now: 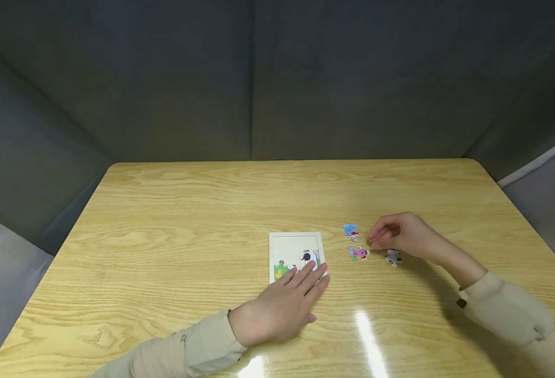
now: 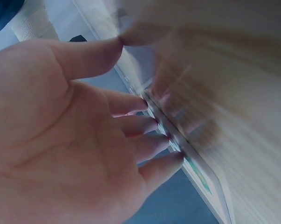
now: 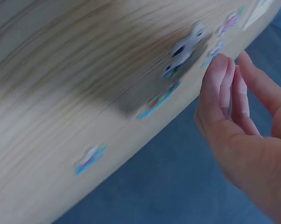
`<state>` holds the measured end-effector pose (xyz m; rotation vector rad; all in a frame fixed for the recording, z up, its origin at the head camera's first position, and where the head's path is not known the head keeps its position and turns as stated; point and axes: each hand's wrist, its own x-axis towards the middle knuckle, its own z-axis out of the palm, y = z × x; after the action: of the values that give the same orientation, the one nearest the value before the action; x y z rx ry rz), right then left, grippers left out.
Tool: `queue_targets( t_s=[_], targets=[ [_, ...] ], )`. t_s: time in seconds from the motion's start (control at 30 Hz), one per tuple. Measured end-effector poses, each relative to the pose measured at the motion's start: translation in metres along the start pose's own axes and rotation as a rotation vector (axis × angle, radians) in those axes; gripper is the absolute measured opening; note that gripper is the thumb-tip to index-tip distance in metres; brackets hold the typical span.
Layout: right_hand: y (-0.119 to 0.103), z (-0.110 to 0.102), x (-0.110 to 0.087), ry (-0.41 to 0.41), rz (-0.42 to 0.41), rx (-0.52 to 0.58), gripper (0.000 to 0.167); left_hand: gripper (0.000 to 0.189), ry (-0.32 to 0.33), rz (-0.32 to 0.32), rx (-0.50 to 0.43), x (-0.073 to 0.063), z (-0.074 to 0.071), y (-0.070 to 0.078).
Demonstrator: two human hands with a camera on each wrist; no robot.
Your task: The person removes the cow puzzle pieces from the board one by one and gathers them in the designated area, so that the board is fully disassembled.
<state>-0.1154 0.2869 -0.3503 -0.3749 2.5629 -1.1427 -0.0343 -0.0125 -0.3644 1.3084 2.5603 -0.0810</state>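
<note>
My left hand (image 1: 284, 310) rests with straight fingers on the near part of a puzzle tray (image 1: 271, 247). Several fitted puzzle pieces (image 1: 281, 269) show along the tray's near side, partly under the fingers. My right hand (image 1: 407, 236) hovers over the table with thumb and fingertips close together; the right wrist view shows a small gap and nothing held there. Loose puzzle pieces lie around it: a blue one (image 1: 351, 230), a pink one (image 1: 360, 253) and a white-and-black one (image 1: 393, 257). Two more blue-edged pieces, one with red (image 3: 158, 101) and one with white (image 3: 90, 159), appear in the right wrist view.
The wooden table (image 1: 164, 236) has glossy light reflections near its front. Dark cloth panels (image 1: 353, 79) stand behind it and at both sides.
</note>
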Motion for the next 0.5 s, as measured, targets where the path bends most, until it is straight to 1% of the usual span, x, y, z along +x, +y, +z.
queue_targets(
  t_s=[0.07,0.23,0.37,0.5],
  targets=[
    [-0.005,0.004,0.004,-0.032,0.01,0.062,0.017,0.066,0.0,0.0,0.008,0.0,0.0,0.0],
    [-0.015,0.017,0.016,-0.094,-0.026,0.134,0.015,0.067,0.02,0.009,0.026,-0.003,0.001,0.0],
    [-0.024,0.028,0.029,-0.108,-0.052,0.147,0.013,0.066,0.048,0.025,0.038,-0.006,0.002,-0.001],
    [-0.033,0.039,0.041,-0.116,-0.067,0.145,0.012,0.067,0.048,0.033,0.039,-0.01,0.003,-0.001]
  ],
)
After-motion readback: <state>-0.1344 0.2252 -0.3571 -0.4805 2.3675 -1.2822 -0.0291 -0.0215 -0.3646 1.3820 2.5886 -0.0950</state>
